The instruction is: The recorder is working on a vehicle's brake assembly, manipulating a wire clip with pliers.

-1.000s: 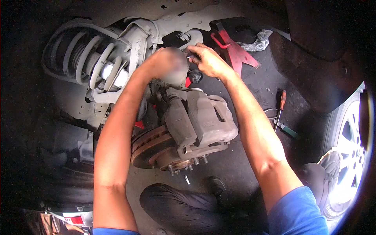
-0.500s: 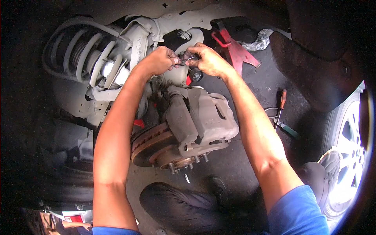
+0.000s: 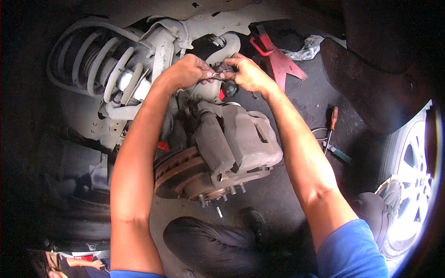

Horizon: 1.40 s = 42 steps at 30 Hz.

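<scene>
My left hand (image 3: 191, 73) and my right hand (image 3: 247, 72) meet above the brake caliper (image 3: 250, 139), fingertips almost touching. Both pinch a small, thin, dark piece with a shiny metal part (image 3: 219, 73); its exact kind is too small to tell. Just below the fingers shows a round black end of a part (image 3: 230, 88). The grey caliper sits over a rusty brake disc (image 3: 178, 171), whose wheel studs point toward me.
A coil spring (image 3: 99, 65) around a strut stands at the left. Beyond my right hand are a red jack stand (image 3: 278, 60) and crumpled clear plastic (image 3: 308, 47). An orange-handled screwdriver (image 3: 333, 119) lies to the right, near a wheel (image 3: 412, 185). Another person's arm (image 3: 85, 263) shows at lower left.
My fingers have shifted slightly around the small piece, and more of its shiny part shows between them. The whole view has moved a little; both hands stay in nearly the same place.
</scene>
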Each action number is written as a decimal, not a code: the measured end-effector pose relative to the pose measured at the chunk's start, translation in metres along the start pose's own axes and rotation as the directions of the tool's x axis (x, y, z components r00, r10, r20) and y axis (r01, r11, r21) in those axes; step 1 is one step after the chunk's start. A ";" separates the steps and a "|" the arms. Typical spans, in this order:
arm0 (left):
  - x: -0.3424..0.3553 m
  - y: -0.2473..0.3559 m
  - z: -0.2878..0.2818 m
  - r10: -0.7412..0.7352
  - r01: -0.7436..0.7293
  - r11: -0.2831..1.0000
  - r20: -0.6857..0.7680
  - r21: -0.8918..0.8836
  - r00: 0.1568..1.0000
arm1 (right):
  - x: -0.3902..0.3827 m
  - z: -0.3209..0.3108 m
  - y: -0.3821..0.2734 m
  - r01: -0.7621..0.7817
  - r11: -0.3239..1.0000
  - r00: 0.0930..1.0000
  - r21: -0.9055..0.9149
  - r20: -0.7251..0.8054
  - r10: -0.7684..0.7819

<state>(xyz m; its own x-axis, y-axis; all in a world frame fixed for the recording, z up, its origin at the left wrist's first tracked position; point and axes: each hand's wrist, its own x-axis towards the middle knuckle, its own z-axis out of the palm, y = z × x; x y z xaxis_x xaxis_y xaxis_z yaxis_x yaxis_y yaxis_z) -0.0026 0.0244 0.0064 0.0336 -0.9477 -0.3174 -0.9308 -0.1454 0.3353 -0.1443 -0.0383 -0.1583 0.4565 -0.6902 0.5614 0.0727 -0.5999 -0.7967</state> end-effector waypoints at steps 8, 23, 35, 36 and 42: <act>0.002 -0.001 -0.002 0.061 -0.061 0.998 -0.009 0.006 0.998 | 0.000 -0.002 -0.005 -0.020 1.000 0.999 0.012 0.027 0.019; -0.066 0.048 -0.018 0.249 -0.193 0.940 -0.181 0.283 0.951 | -0.014 0.011 0.031 -0.086 0.991 0.985 -0.098 0.139 0.100; -0.212 0.032 0.010 0.221 -0.141 0.957 -0.321 0.253 0.921 | -0.032 0.034 0.063 -0.129 0.991 0.874 0.019 0.475 0.105; -0.211 0.028 0.013 0.234 -0.172 0.961 -0.309 0.215 0.922 | -0.033 0.036 0.062 -0.167 0.985 0.856 0.041 0.501 0.124; -0.202 0.020 0.002 0.391 -0.348 0.898 -0.124 0.270 0.912 | -0.045 0.041 0.056 -0.415 0.906 0.787 0.086 0.534 0.309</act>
<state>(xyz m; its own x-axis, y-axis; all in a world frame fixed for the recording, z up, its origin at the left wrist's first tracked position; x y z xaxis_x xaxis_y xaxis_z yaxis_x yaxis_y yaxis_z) -0.0293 0.2134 0.0752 -0.2882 -0.9564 -0.0480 -0.9455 0.2763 0.1722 -0.1248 -0.0242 -0.2368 0.8554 -0.5124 0.0757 -0.0473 -0.2227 -0.9737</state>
